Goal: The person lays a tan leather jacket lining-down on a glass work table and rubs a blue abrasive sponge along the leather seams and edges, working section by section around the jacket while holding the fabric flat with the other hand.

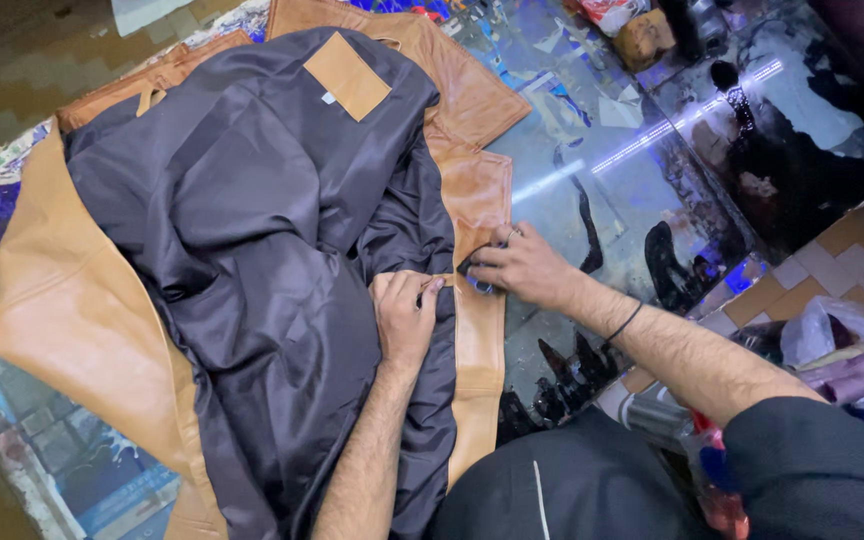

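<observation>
A tan leather jacket [62,300] lies inside out on a glass-topped table [632,170], its dark purple-black lining [252,220] facing up. My left hand [404,318] presses flat on the lining next to the tan front strip [479,330], fingertips pinching the strip's edge. My right hand [524,268] rests on the same strip and grips a small dark tool [476,276] with a bluish part, held against the leather. A ring and a black wristband show on that arm.
A tan patch [346,76] with a small white tag sits near the collar. The reflective glass carries bags and a brown block [644,38] at the far right. A white plastic bag [832,330] lies on tiled floor at right.
</observation>
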### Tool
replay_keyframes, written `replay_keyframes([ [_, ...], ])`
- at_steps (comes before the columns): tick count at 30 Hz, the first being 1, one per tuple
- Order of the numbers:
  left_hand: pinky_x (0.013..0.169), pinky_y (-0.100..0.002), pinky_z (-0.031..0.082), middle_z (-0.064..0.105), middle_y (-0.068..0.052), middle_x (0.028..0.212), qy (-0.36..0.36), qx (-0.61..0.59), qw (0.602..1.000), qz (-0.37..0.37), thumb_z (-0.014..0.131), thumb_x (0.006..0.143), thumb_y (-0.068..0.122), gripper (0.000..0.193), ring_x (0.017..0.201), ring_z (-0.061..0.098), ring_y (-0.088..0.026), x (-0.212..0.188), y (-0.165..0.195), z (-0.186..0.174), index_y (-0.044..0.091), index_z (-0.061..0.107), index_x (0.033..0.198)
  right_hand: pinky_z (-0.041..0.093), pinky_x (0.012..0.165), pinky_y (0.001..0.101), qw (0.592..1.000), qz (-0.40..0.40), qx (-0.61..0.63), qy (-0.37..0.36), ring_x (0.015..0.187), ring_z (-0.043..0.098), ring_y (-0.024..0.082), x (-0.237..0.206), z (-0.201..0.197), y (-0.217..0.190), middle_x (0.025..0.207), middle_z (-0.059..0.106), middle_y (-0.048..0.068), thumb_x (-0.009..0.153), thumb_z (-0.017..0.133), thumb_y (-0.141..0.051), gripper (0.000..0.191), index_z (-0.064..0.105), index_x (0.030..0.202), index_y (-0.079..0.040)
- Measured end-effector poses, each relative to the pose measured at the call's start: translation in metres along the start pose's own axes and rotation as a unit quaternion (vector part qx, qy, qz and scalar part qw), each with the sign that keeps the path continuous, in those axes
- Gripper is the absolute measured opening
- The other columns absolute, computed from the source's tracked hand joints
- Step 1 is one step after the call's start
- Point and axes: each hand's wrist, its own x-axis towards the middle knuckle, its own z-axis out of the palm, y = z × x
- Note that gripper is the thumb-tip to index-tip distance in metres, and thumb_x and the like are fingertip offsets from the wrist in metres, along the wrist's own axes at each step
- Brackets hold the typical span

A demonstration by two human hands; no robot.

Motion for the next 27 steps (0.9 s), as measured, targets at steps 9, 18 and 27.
replay_keyframes([
  [9, 0.087, -0.042, 0.044, 0.068, -0.001, 0.089, 0.021, -0.002, 1.000, 0.013, 0.080, 0.086, 0.015, 0.009, 0.091, 0.058, -0.026, -0.002, 0.000, 0.001, 0.010, 0.072, 0.087, 0.046, 0.098, 0.0452, 0.994, -0.109, 0.014, 0.022, 0.102, 0.055, 0.020, 0.005, -0.002, -0.010, 0.101, 0.063, -0.005, 0.079, 0.062, -0.025, 0.029, 0.075, 0.104, -0.019],
  [18, 0.092, -0.045, 0.047, 0.064, -0.009, 0.103, 0.049, 0.044, 0.997, 0.039, 0.078, 0.085, 0.014, 0.015, 0.102, 0.058, -0.032, 0.000, 0.017, -0.010, 0.009, 0.071, 0.097, 0.046, 0.093, 0.0410, 0.985, -0.142, 0.093, -0.029, 0.103, 0.056, 0.021, -0.010, -0.003, -0.012, 0.105, 0.064, -0.005, 0.080, 0.064, -0.025, 0.038, 0.075, 0.115, -0.016],
  [27, 0.074, -0.049, 0.047, 0.058, -0.013, 0.093, -0.038, 0.214, 0.972, -0.093, 0.082, 0.079, 0.032, 0.036, 0.090, 0.057, -0.034, -0.065, 0.045, -0.029, 0.004, 0.068, 0.098, 0.040, 0.073, 0.0388, 0.997, -0.028, 0.067, -0.032, 0.092, 0.056, 0.021, -0.039, -0.020, -0.040, 0.109, 0.069, -0.007, 0.065, 0.068, -0.013, 0.052, 0.077, 0.116, -0.020],
])
